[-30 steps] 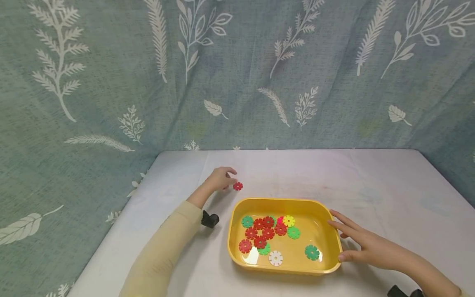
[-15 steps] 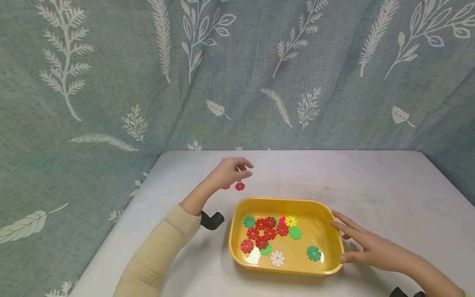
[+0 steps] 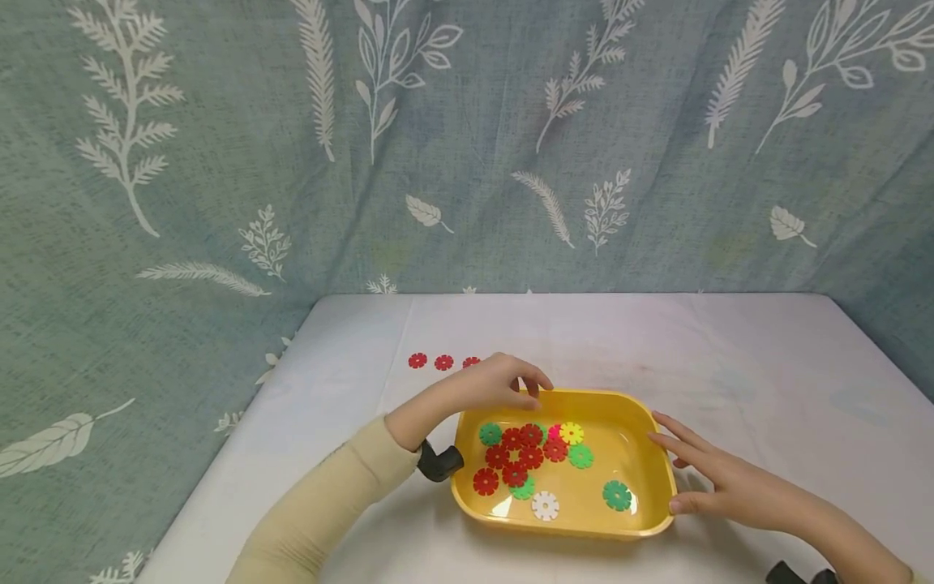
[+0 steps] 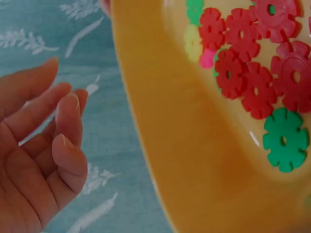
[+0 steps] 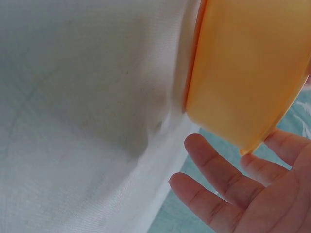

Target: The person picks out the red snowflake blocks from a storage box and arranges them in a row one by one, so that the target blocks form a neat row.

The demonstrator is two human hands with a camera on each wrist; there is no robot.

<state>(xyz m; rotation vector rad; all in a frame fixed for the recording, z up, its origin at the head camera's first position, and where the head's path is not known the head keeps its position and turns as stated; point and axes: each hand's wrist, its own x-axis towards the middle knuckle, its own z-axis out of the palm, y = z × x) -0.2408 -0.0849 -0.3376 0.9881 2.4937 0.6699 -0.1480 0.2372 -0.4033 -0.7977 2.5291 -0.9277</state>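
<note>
My left hand (image 3: pixel 503 383) hovers over the back left rim of a yellow tray (image 3: pixel 642 454), fingers loosely bent. The left wrist view shows nothing between these fingers (image 4: pixel 68 116). Inside the tray lie notched plastic discs: a cluster of red discs (image 3: pixel 531 458), green discs (image 3: pixel 616 495), a yellow disc (image 3: pixel 571 433), a white disc (image 3: pixel 545 505) and a partly covered pink one. My right hand (image 3: pixel 737 483) touches the tray's right edge with fairly straight fingers and thumb. Behind the tray, three red discs (image 3: pixel 443 362) lie in a row; my left forearm partly hides the rightmost.
A white cloth (image 3: pixel 788 365) covers the table. Behind and to the left hangs a green curtain (image 3: pixel 467 162) with white leaf prints. Black wrist devices (image 3: pixel 440 462) are worn on both wrists.
My left hand has left the rightmost red disc of the row, lifted, and come right and nearer, over the tray's rim. The right hand stays at the tray's edge.
</note>
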